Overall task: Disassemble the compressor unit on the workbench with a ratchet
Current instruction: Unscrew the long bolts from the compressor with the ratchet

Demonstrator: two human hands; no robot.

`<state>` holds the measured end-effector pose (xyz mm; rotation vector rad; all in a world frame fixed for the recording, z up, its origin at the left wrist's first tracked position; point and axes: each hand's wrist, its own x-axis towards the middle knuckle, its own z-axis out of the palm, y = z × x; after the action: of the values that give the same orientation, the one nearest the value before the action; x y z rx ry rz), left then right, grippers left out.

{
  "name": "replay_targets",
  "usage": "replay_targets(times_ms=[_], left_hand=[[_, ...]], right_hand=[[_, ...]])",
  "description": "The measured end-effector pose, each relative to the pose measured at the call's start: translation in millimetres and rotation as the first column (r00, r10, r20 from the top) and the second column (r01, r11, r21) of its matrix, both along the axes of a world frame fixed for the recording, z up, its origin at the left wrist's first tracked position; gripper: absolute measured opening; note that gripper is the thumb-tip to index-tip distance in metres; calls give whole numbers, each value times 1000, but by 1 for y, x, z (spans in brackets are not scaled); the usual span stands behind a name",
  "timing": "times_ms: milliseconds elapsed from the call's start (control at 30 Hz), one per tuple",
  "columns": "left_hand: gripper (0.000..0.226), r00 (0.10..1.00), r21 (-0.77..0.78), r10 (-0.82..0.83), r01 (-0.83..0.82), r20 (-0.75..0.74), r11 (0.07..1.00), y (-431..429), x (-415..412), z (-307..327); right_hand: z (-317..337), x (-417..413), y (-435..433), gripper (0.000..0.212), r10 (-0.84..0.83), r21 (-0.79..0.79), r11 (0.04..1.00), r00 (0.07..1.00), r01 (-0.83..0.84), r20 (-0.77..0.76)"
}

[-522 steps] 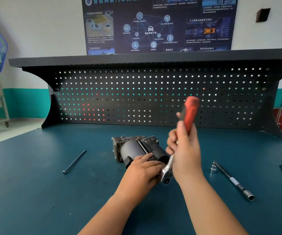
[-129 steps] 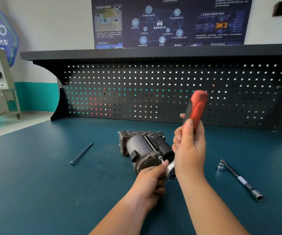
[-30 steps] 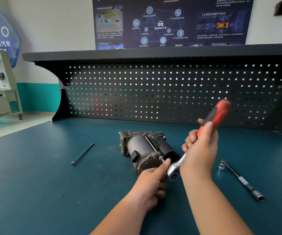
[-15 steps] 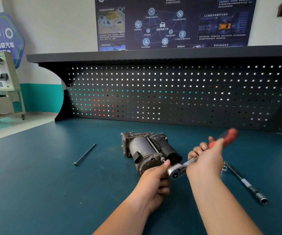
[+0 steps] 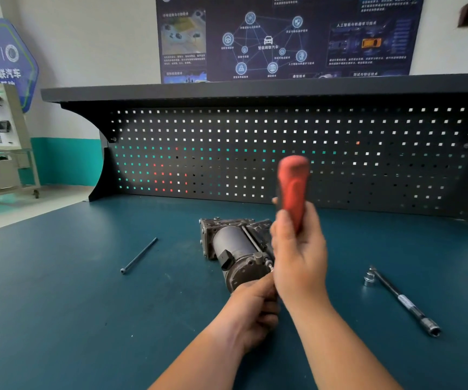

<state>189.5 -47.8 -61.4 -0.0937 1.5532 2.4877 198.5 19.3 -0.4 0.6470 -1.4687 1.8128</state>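
Now my right hand (image 5: 297,266) grips the ratchet (image 5: 293,190) by its red handle, which stands nearly upright and blurred above the compressor unit (image 5: 232,246). That unit lies near the middle of the worktop (image 5: 86,305). My left hand (image 5: 255,308) sits curled against its near end, under the right; I cannot tell what it grasps. A long bolt (image 5: 139,255) lies toward the left edge, and an extension bar (image 5: 404,302) with a socket (image 5: 369,278) at its far end lies toward the right.
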Motion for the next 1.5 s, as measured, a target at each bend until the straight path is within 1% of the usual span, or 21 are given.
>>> replay_targets(times_ms=[67,133,200,267,333,400,467,500,567,667,800,867,933,1033,1100,1200,1267,1333,1400,1433,1500], left_hand=[[44,1000,-13,9,-9,-23,1000,1,0,0],[41,999,-7,21,-21,-34,1000,2,1,1],[39,999,16,22,-22,-36,1000,2,1,1],[42,999,46,11,-9,-38,999,1,2,1],[51,999,73,5,-2,-49,997,1,2,2],[56,998,76,2,3,-61,997,3,2,3],[55,998,57,3,0,-63,998,3,2,3],[54,998,52,3,0,-57,999,3,2,4],[49,999,61,3,-1,-33,998,2,3,4],[46,1000,75,11,-10,-8,997,-1,4,6],[51,999,1,-9,9,40,1000,-1,4,4],[44,999,-8,17,-16,37,1000,-2,3,2],[38,999,-16,46,-46,5,999,-1,1,1],[39,997,-46,61,-63,-38,997,1,2,1],[40,997,-45,63,-65,-52,997,2,2,2],[47,996,6,47,-47,-79,999,2,3,2],[52,995,44,42,-38,-89,998,2,3,2],[52,995,65,45,-39,-91,997,3,4,3],[51,995,73,50,-44,-85,996,4,3,3],[50,996,68,47,-42,-75,997,3,2,3],[46,998,58,37,-35,-45,998,1,3,3]], right_hand=[[-4,3,-4,19,-39,151,987,995,52,-91],[-3,4,-5,20,-25,127,991,997,35,-76],[2,1,-1,19,34,-55,998,999,-32,26],[7,-8,9,14,74,-311,950,987,-26,144],[9,-19,25,23,147,-567,822,940,56,307],[6,-27,40,29,307,-745,649,844,152,439],[0,-33,46,33,422,-809,544,761,222,493],[-2,-35,47,33,425,-808,539,751,238,505],[-1,-36,43,30,358,-775,595,792,216,495],[10,-27,29,24,196,-642,760,906,102,376],[6,-5,7,25,16,-205,979,994,6,106],[1,1,2,30,-34,40,999,999,34,-1],[-1,6,-2,20,-39,254,965,990,73,-138],[-2,9,-5,11,-11,355,930,973,95,-231],[-1,7,-5,17,-30,233,970,986,68,-164],[7,-4,6,16,23,-200,980,996,-6,81],[10,-19,24,20,106,-515,856,958,49,267],[8,-30,42,26,289,-735,664,859,139,423],[1,-36,50,31,426,-817,537,768,210,478],[-1,-38,50,31,434,-820,529,759,221,485],[1,-38,46,29,364,-794,578,812,188,457]])
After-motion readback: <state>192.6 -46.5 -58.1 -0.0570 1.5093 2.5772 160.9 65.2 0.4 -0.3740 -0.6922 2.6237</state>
